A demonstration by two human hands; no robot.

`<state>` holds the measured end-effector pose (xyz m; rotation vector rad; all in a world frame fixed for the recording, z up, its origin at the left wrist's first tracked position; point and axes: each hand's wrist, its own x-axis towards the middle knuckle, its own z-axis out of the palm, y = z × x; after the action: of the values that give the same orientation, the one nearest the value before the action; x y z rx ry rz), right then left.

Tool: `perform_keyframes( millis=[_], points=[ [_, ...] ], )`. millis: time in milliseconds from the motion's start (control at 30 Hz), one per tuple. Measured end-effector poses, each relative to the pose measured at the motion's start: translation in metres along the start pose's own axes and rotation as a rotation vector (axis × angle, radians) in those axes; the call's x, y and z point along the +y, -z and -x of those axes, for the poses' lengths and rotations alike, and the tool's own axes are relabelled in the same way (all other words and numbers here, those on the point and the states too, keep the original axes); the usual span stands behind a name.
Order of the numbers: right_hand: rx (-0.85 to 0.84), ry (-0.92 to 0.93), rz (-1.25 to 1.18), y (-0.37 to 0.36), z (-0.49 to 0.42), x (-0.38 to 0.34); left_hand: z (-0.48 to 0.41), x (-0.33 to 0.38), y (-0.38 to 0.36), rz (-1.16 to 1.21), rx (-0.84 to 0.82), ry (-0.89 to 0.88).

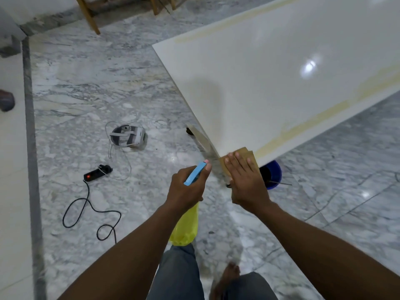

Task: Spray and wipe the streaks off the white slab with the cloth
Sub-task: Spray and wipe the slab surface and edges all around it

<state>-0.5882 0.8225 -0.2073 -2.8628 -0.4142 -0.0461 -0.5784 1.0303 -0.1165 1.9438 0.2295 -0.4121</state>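
Head view: right hand (246, 180) flat, fingers together on tan cloth (244, 153); left hand (187, 186) gripping yellow spray bottle (186, 226).

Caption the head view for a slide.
Right hand presses cloth on streaked white slab corner; left hand holds spray bottle.

No readable text, no label on the spray bottle (188, 224) in my fingers, nothing legible on the slab (270, 83)

White slab (270, 83): glossy, smooth, with dull yellowish streaks (303, 126) at 4 o'clock. Cloth (244, 153): matt tan fabric. Spray bottle (186, 226): translucent yellow plastic. Floor (97, 83): polished veined marble.
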Motion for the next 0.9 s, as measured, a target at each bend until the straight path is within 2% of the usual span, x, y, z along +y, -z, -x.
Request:
perform_keyframes(
  millis=[100, 167, 233, 333, 367, 400, 467, 533, 567, 633, 733, 900],
  points=[
    [-0.026, 0.019, -0.1, 0.003, 0.034, -0.002, 0.019, -0.001, -0.01, -0.014, -0.007, -0.011],
    [-0.038, -0.069, -0.328, 0.02, 0.046, -0.006, 0.028, 0.002, -0.012, -0.013, -0.016, -0.02],
    [-0.052, -0.296, -0.735, 0.058, 0.05, -0.015, 0.032, 0.008, -0.011, -0.015, -0.028, -0.036],
    [0.105, -0.9, -1.48, 0.1, 0.042, -0.015, 0.034, 0.022, -0.004, -0.026, -0.049, -0.085],
    [0.13, -1.04, -1.754, 0.107, 0.038, -0.015, 0.034, 0.028, -0.001, -0.028, -0.068, -0.107],
    [0.15, -1.093, -1.964, 0.11, 0.033, -0.015, 0.033, 0.034, 0.002, -0.031, -0.093, -0.13],
    [0.16, -1.027, -2.218, 0.109, 0.023, -0.023, 0.028, 0.042, 0.013, -0.052, -0.135, -0.174],
    [0.03, -0.912, -2.44, 0.104, 0.009, -0.038, 0.02, 0.045, 0.024, -0.096, -0.173, -0.21],
    [-0.058, -0.857, -2.516, 0.102, -0.002, -0.046, 0.014, 0.046, 0.031, -0.118, -0.191, -0.224],
    [-0.122, -0.814, -2.553, 0.106, -0.026, -0.058, 0.003, 0.046, 0.044, -0.155, -0.204, -0.24],
    [-0.102, -0.915, -2.379, 0.108, -0.081, -0.074, -0.029, 0.041, 0.074, -0.209, -0.159, -0.27],
    [-0.202, -1.065, -2.155, 0.106, -0.193, -0.098, -0.11, 0.042, 0.137, -0.307, -0.119, -0.252]
  ],
)
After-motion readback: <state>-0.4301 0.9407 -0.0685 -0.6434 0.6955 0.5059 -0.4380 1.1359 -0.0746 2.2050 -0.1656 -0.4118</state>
